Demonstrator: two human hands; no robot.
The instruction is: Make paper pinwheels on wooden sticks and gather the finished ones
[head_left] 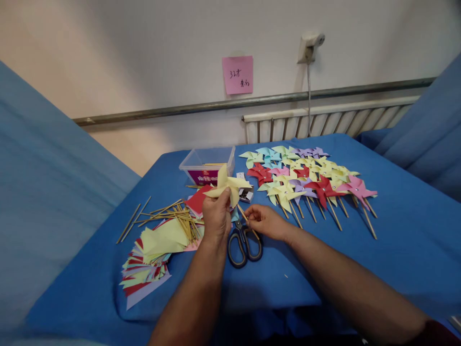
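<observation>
My left hand (217, 214) pinches a pale yellow paper pinwheel (230, 184), its blades folded and facing away from me. Lower down and to the right, my right hand (267, 222) has its fingers closed on a thin wooden stick (242, 212). The stick's upper end reaches toward the back of the pinwheel; whether the two are joined is hidden behind my left fingers. Just beneath my hands lie black-handled scissors (245, 245). Behind the pinwheel is a small box of dark pins (246, 194), partly covered.
Finished pinwheels (324, 188) in several colours lie at the right. A clear plastic bin (207, 163) stands at the back. Loose sticks (169, 214) and fanned coloured paper (144, 271) lie at the left on the blue tablecloth (342, 278). A radiator (331, 117) runs behind.
</observation>
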